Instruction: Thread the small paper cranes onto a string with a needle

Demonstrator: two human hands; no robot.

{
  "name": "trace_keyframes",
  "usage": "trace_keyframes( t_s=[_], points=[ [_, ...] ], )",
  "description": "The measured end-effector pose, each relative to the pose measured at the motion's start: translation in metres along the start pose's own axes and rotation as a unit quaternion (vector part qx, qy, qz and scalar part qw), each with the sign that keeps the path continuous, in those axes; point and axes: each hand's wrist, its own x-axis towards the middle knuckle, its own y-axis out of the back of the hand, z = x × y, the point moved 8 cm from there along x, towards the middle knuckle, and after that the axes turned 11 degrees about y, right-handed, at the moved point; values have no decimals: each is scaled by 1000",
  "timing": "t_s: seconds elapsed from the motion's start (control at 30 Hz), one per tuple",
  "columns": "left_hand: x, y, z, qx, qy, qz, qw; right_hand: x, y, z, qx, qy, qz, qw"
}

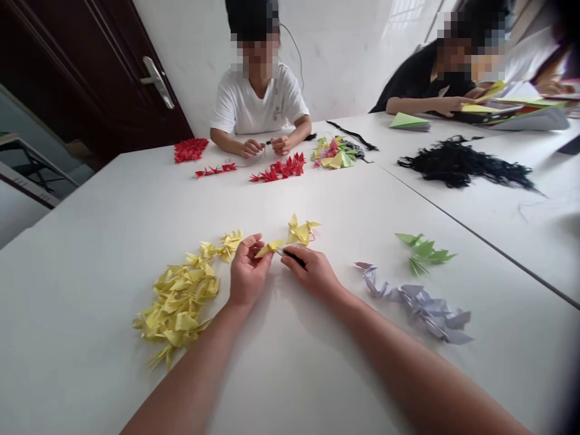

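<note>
Between the fingers of my left hand (249, 272) is a yellow paper crane (270, 248), held just above the white table (281, 374). My right hand (315, 270) grips a slim tool with a black handle (294, 257), its thin metal tip touching or entering the crane's right side; the exact contact is too small to tell. Just beyond my hands lie a few more yellow cranes (300, 231) with a bit of red thread. To the left of my left hand spreads a pile of yellow paper cranes (181, 299).
Right of my right arm lie lilac cranes (426, 308) and green cranes (426, 249). Across the table a person in white (260, 99) works beside red cranes (281, 169). Black tassels (462, 162) are heaped at the right. Another person (417, 78) handles coloured paper (507, 106).
</note>
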Motion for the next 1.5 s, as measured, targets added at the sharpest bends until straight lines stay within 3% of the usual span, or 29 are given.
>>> trace_keyframes(
  t_s=[1.0, 1.33, 1.5],
  points=[
    [-7, -5, 0, -9, 33, -47, 998, -5, -5, 4, 20, -21, -13, 999],
    [6, 1, -7, 11, 84, -12, 996, -6, 3, 22, 109, -104, 68, 986],
    [8, -8, -6, 48, 57, 0, 997, -7, 3, 28, 140, -119, 86, 979]
  ],
)
